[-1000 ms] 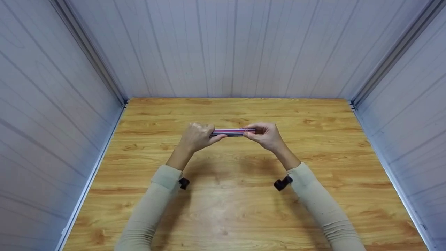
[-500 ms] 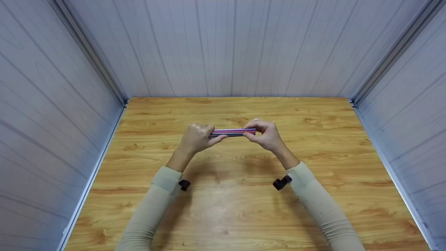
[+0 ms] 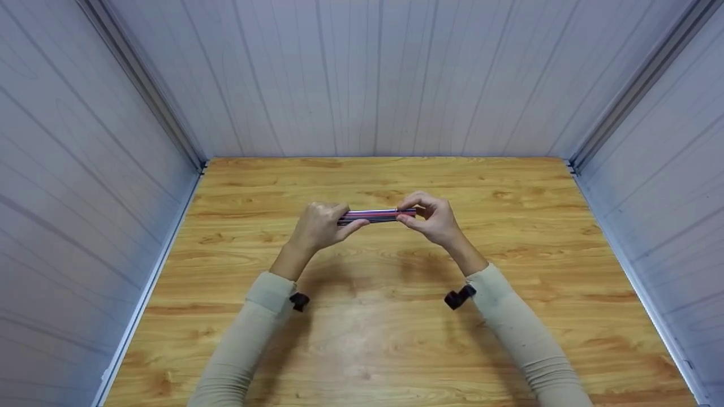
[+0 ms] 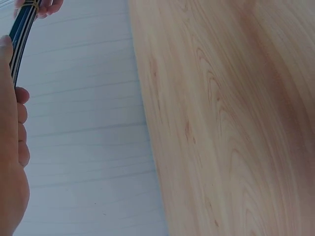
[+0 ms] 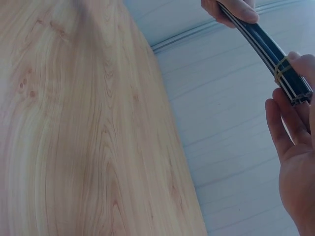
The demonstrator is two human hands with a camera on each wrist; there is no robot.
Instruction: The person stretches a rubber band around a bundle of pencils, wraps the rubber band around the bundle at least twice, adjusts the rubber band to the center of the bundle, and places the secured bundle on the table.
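Observation:
A bundle of slim pencil-like sticks [image 3: 374, 216], pink, purple and dark with pale stripes, is held level above the table. My left hand [image 3: 318, 225] grips its left end, the thumb lying along the near side. At the other end, my right hand [image 3: 436, 221] pinches the bundle between thumb and fingers. In the right wrist view a thin yellowish rubber band [image 5: 281, 71] goes round the sticks [image 5: 261, 42] close to my right thumb. The left wrist view shows only part of the bundle [image 4: 20, 42]; its left end is hidden inside my left hand.
Below the hands spreads a wood-grain tabletop [image 3: 362, 316]. Pale panelled walls stand at the back [image 3: 362, 79], the left [image 3: 85, 186] and the right [image 3: 662, 186]. Small black wrist cameras sit at the left cuff [image 3: 300, 301] and right cuff [image 3: 459, 297].
Both hands keep hold of the bundle at nearly the same place. The right hand's index finger has lifted and bent a little, and the bundle has turned slightly between the hands.

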